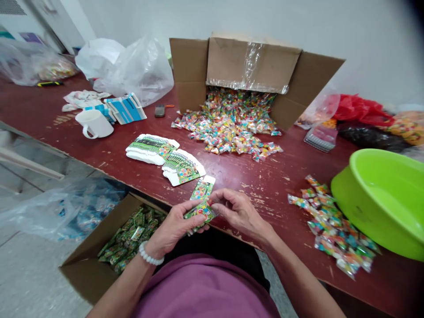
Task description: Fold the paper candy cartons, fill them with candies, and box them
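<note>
My left hand (180, 221), with a white bead bracelet at the wrist, is closed around a small green printed candy box (202, 213) near the table's front edge. My right hand (233, 210) pinches at the box's right end; a bit of clear wrapper seems to show at its fingertips, too small to make out. Just beyond, another flat green box (202, 187) lies on the table. Fanned stacks of flat printed boxes (183, 167) spread to the left of it. Wrapped candies (228, 128) spill from a cardboard carton (253, 62) at the back.
A lime green basin (361, 198) stands at the right beside a pile of wrapped candies (334, 225). At the left are a white mug (94, 123) and blue-and-white card pieces (126, 108). Below the table edge, an open carton (82, 260) holds many filled green boxes (132, 234).
</note>
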### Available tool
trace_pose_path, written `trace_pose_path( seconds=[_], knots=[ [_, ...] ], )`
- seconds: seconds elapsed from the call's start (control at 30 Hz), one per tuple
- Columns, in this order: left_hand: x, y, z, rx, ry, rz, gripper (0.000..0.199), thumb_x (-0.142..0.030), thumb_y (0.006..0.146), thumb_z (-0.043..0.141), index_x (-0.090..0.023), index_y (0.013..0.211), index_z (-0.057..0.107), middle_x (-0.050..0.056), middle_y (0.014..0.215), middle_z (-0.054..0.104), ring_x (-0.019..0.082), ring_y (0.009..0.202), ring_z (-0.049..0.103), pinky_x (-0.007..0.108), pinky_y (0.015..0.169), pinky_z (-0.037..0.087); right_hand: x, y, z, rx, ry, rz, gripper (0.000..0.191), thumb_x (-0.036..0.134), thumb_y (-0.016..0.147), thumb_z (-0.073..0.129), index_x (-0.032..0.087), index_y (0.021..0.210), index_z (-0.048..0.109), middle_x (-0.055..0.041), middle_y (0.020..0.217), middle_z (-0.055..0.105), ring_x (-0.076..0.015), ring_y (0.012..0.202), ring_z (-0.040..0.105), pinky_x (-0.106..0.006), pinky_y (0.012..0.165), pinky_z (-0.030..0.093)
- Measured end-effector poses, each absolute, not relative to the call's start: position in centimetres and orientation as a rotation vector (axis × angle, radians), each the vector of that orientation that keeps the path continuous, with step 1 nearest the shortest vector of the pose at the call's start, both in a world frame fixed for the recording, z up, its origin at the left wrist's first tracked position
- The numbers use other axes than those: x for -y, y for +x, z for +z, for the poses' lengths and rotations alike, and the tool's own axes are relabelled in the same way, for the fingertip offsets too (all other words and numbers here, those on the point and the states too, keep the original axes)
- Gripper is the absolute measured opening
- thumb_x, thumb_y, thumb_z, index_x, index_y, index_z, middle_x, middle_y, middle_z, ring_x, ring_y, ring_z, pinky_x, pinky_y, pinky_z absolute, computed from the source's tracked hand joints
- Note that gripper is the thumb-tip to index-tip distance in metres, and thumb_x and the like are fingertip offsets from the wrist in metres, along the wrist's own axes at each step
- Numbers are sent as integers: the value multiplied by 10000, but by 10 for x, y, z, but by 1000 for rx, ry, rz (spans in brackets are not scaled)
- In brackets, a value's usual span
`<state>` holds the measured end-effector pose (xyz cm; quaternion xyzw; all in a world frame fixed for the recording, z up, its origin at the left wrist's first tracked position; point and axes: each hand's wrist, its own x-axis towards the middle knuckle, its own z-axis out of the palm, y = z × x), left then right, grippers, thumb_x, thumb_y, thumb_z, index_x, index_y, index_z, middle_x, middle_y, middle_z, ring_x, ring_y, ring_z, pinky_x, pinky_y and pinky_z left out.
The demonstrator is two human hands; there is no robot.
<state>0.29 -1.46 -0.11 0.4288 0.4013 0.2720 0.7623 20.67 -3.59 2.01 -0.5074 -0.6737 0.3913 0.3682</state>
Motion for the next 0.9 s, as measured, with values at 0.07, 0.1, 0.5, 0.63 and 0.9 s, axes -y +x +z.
trace_pose_path(
  seconds=[0.07,0.1,0.5,0.63,0.9],
  knots=[
    [16,3,-2,-863,1014,513,395,-329,787,779,-135,1125,716,77,947,692,149,737,622,265,694,517,35,207,21,1683,-1292,1052,176,239,933,576,218,1094,645,0,855,702,-147,741,626,-263,698,466],
    [16,3,-3,-860,1034,502,374,-340,792,772,-137,1101,717,69,928,687,151,732,625,264,691,518,34,207,20,1652,-1290,1053,210,246,938,576,223,1141,624,-2,880,715,-148,748,636,-266,705,471],
    [16,16,0,-777,840,559,536,-455,833,700,-209,1293,577,64,890,701,170,658,656,283,625,536,34,201,11,1327,-1259,1025,169,350,923,617,245,1024,703,-55,1033,642,-201,934,633,-337,818,517],
    [16,18,-2,-837,697,590,602,-668,852,536,-135,1093,677,101,784,711,181,576,641,277,538,510,35,196,3,937,-1130,1474,430,458,813,740,242,1159,601,-19,873,669,-153,645,633,-288,593,535],
    [21,26,-3,-884,800,718,467,-539,843,647,-165,1119,691,40,706,685,147,528,600,241,479,501,37,177,-5,812,-975,1637,325,447,724,823,216,883,659,9,793,668,-109,471,567,-261,422,518]
  ],
)
